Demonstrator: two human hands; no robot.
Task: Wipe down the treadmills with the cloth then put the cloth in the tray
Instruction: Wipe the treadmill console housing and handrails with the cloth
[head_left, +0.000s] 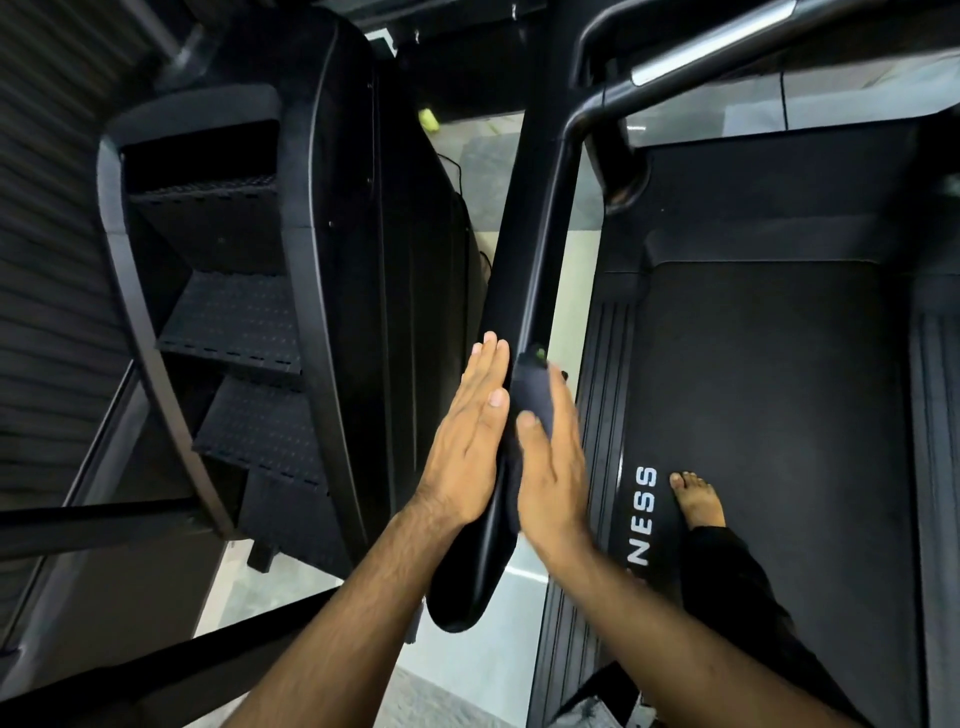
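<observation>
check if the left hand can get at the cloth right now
Probably yes: the left hand lies flat against the handrail, and the cloth is just across it, pressed there by the right hand.

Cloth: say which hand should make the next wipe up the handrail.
Right. The right hand presses the dark cloth flat against the handrail, on the side facing the treadmill belt, so it could probably just slide upward. The left hand lies bare on the rail's opposite side, with no cloth under it.

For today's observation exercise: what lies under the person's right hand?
A dark cloth, pressed by the flat right hand against the black treadmill handrail. The cloth's upper part shows; the palm covers the rest, and the rail surface beneath it is hidden.
</observation>
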